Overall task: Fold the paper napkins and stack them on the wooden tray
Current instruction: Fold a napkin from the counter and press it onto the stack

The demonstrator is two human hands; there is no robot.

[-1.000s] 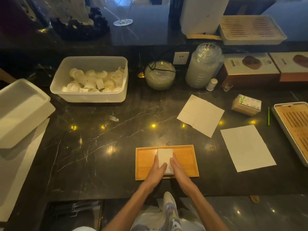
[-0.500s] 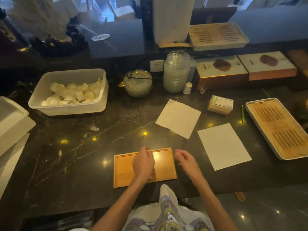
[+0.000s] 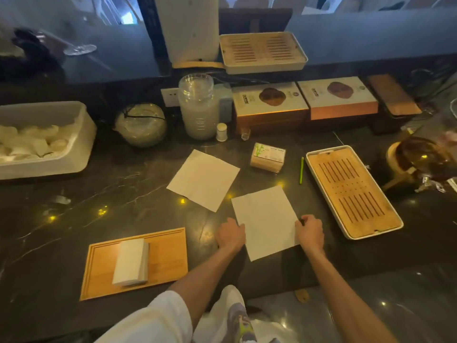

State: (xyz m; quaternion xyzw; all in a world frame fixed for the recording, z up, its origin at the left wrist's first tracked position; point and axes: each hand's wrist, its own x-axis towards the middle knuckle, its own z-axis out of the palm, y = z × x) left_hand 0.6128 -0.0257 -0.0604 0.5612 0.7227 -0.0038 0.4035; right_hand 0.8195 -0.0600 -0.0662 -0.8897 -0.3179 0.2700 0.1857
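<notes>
White bin [image 3: 81, 144]: far left on the dark marble counter [image 3: 111, 194], holding pale rolled items.
Wooden tray [image 3: 170, 256]: near the counter's front edge, left of both hands.
Folded napkins [image 3: 131, 262]: a small stack lying on the left half of the wooden tray, no hand touching it.
Far napkin [image 3: 203, 179]: unfolded, flat, lying askew behind the near sheet, just apart from it.
Left hand [image 3: 230, 235]: fingers curled onto the left edge of the near napkin; whether it pinches or merely rests cannot be told.
Near napkin [image 3: 265, 222]: unfolded, flat on the counter between the two hands.
Right hand [image 3: 310, 231]: thumb and fingertips drawn together at the sheet's right edge, apparently pinching it.
Small carton [image 3: 268, 158]: behind the napkins.
Green stick [image 3: 301, 170]: beside the slatted tray [image 3: 353, 191], far right.
</notes>
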